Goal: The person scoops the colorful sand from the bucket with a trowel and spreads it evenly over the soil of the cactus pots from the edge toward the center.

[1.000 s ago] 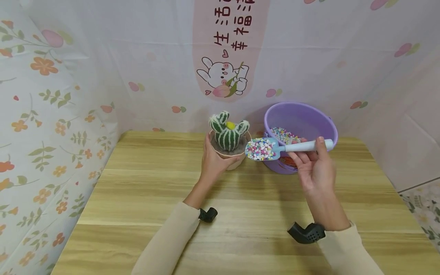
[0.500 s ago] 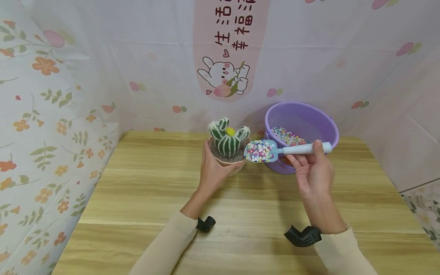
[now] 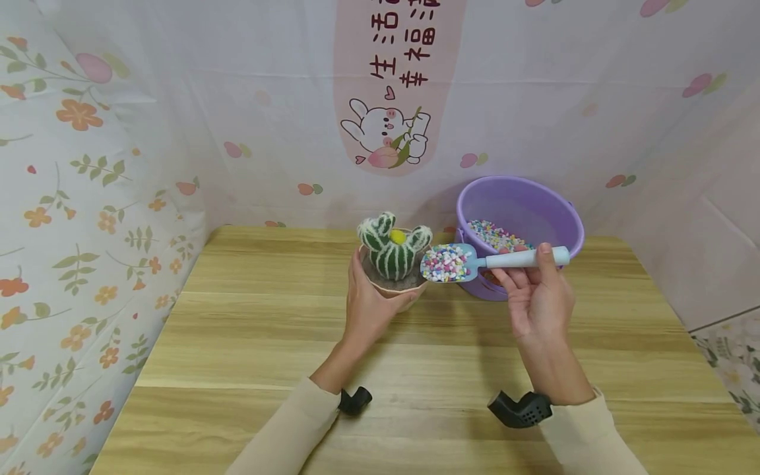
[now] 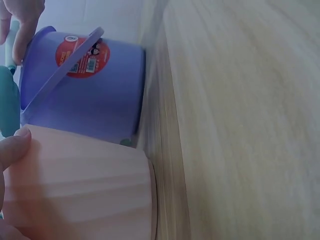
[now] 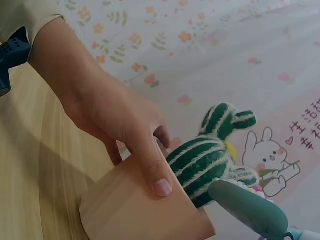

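My left hand grips the near left side of a pale pink flower pot, its thumb along the front of the rim. A green toy cactus with white stripes and a yellow flower stands in the pot. In my right hand is the pale handle of a light blue hand trowel, pinched between thumb and fingers. Its blade carries a heap of coloured pebbles and its tip overlaps the pot's right rim in the head view. The trowel's underside faces the right wrist camera.
A purple bucket with more coloured pebbles inside stands behind the trowel, right of the pot. Both stand on a wooden table. A printed cloth hangs directly behind the table's far edge.
The cactus and pot have come a little nearer in the left hand. The right hand and loaded trowel have shifted slightly left and nearer. The bucket has stayed put.
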### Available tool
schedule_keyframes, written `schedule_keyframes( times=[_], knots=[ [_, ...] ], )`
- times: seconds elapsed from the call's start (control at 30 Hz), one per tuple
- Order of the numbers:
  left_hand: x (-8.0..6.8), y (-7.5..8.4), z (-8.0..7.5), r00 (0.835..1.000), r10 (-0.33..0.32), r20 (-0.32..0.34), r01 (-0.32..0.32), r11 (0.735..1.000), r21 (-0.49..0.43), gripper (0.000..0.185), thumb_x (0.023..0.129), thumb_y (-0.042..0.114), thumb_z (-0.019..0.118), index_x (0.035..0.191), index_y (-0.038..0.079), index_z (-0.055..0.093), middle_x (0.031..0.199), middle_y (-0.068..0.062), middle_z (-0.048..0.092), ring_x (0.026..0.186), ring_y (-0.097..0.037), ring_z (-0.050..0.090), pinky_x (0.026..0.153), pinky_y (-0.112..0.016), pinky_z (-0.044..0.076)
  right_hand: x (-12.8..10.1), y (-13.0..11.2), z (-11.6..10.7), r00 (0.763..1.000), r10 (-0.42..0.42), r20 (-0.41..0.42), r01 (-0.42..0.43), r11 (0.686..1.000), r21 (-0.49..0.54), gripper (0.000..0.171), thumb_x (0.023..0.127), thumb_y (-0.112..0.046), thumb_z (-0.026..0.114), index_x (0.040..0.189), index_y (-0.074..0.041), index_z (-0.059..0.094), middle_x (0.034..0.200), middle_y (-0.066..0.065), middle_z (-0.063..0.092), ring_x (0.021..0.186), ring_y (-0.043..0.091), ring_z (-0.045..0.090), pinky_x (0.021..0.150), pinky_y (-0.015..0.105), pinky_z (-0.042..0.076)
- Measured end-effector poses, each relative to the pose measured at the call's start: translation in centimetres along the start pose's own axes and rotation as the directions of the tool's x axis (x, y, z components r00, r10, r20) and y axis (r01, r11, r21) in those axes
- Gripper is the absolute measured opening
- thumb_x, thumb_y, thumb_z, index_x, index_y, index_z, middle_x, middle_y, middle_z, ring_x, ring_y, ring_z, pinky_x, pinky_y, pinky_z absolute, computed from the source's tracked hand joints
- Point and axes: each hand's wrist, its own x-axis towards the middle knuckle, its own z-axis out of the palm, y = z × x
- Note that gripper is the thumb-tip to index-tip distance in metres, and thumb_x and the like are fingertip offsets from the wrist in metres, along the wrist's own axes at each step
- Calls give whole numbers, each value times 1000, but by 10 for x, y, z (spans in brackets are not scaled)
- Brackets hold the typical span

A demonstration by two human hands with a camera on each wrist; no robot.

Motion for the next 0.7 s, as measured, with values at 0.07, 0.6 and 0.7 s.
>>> schedule_keyframes(
  times=[0.07,0.6,0.7],
  knots=[
    [-2,0,0,1000,1,-7,-1,1000,3,127,60,49,90,155,14,13,153,-7,29,138,-25,35,109,-48,37,0,1,0,1000,-7,0,7,1000,-3,31,94,-13,64,118,-1,50,83,22,68,88,35,70,74,53,53],
    [-15,8,2,999,-7,-47,8,999,31,130,58,47,91,155,8,14,155,-12,27,139,-30,33,111,-48,34,0,6,0,997,-68,-24,66,995,-73,32,90,-11,70,112,2,50,80,20,66,79,34,72,72,51,54],
    [-17,9,3,999,-5,-52,8,999,42,130,58,46,92,154,7,13,155,-14,27,140,-31,33,112,-48,33,0,7,0,996,-77,-37,73,993,-89,32,89,-11,71,110,3,51,79,19,65,77,33,72,71,50,54]
  ],
)
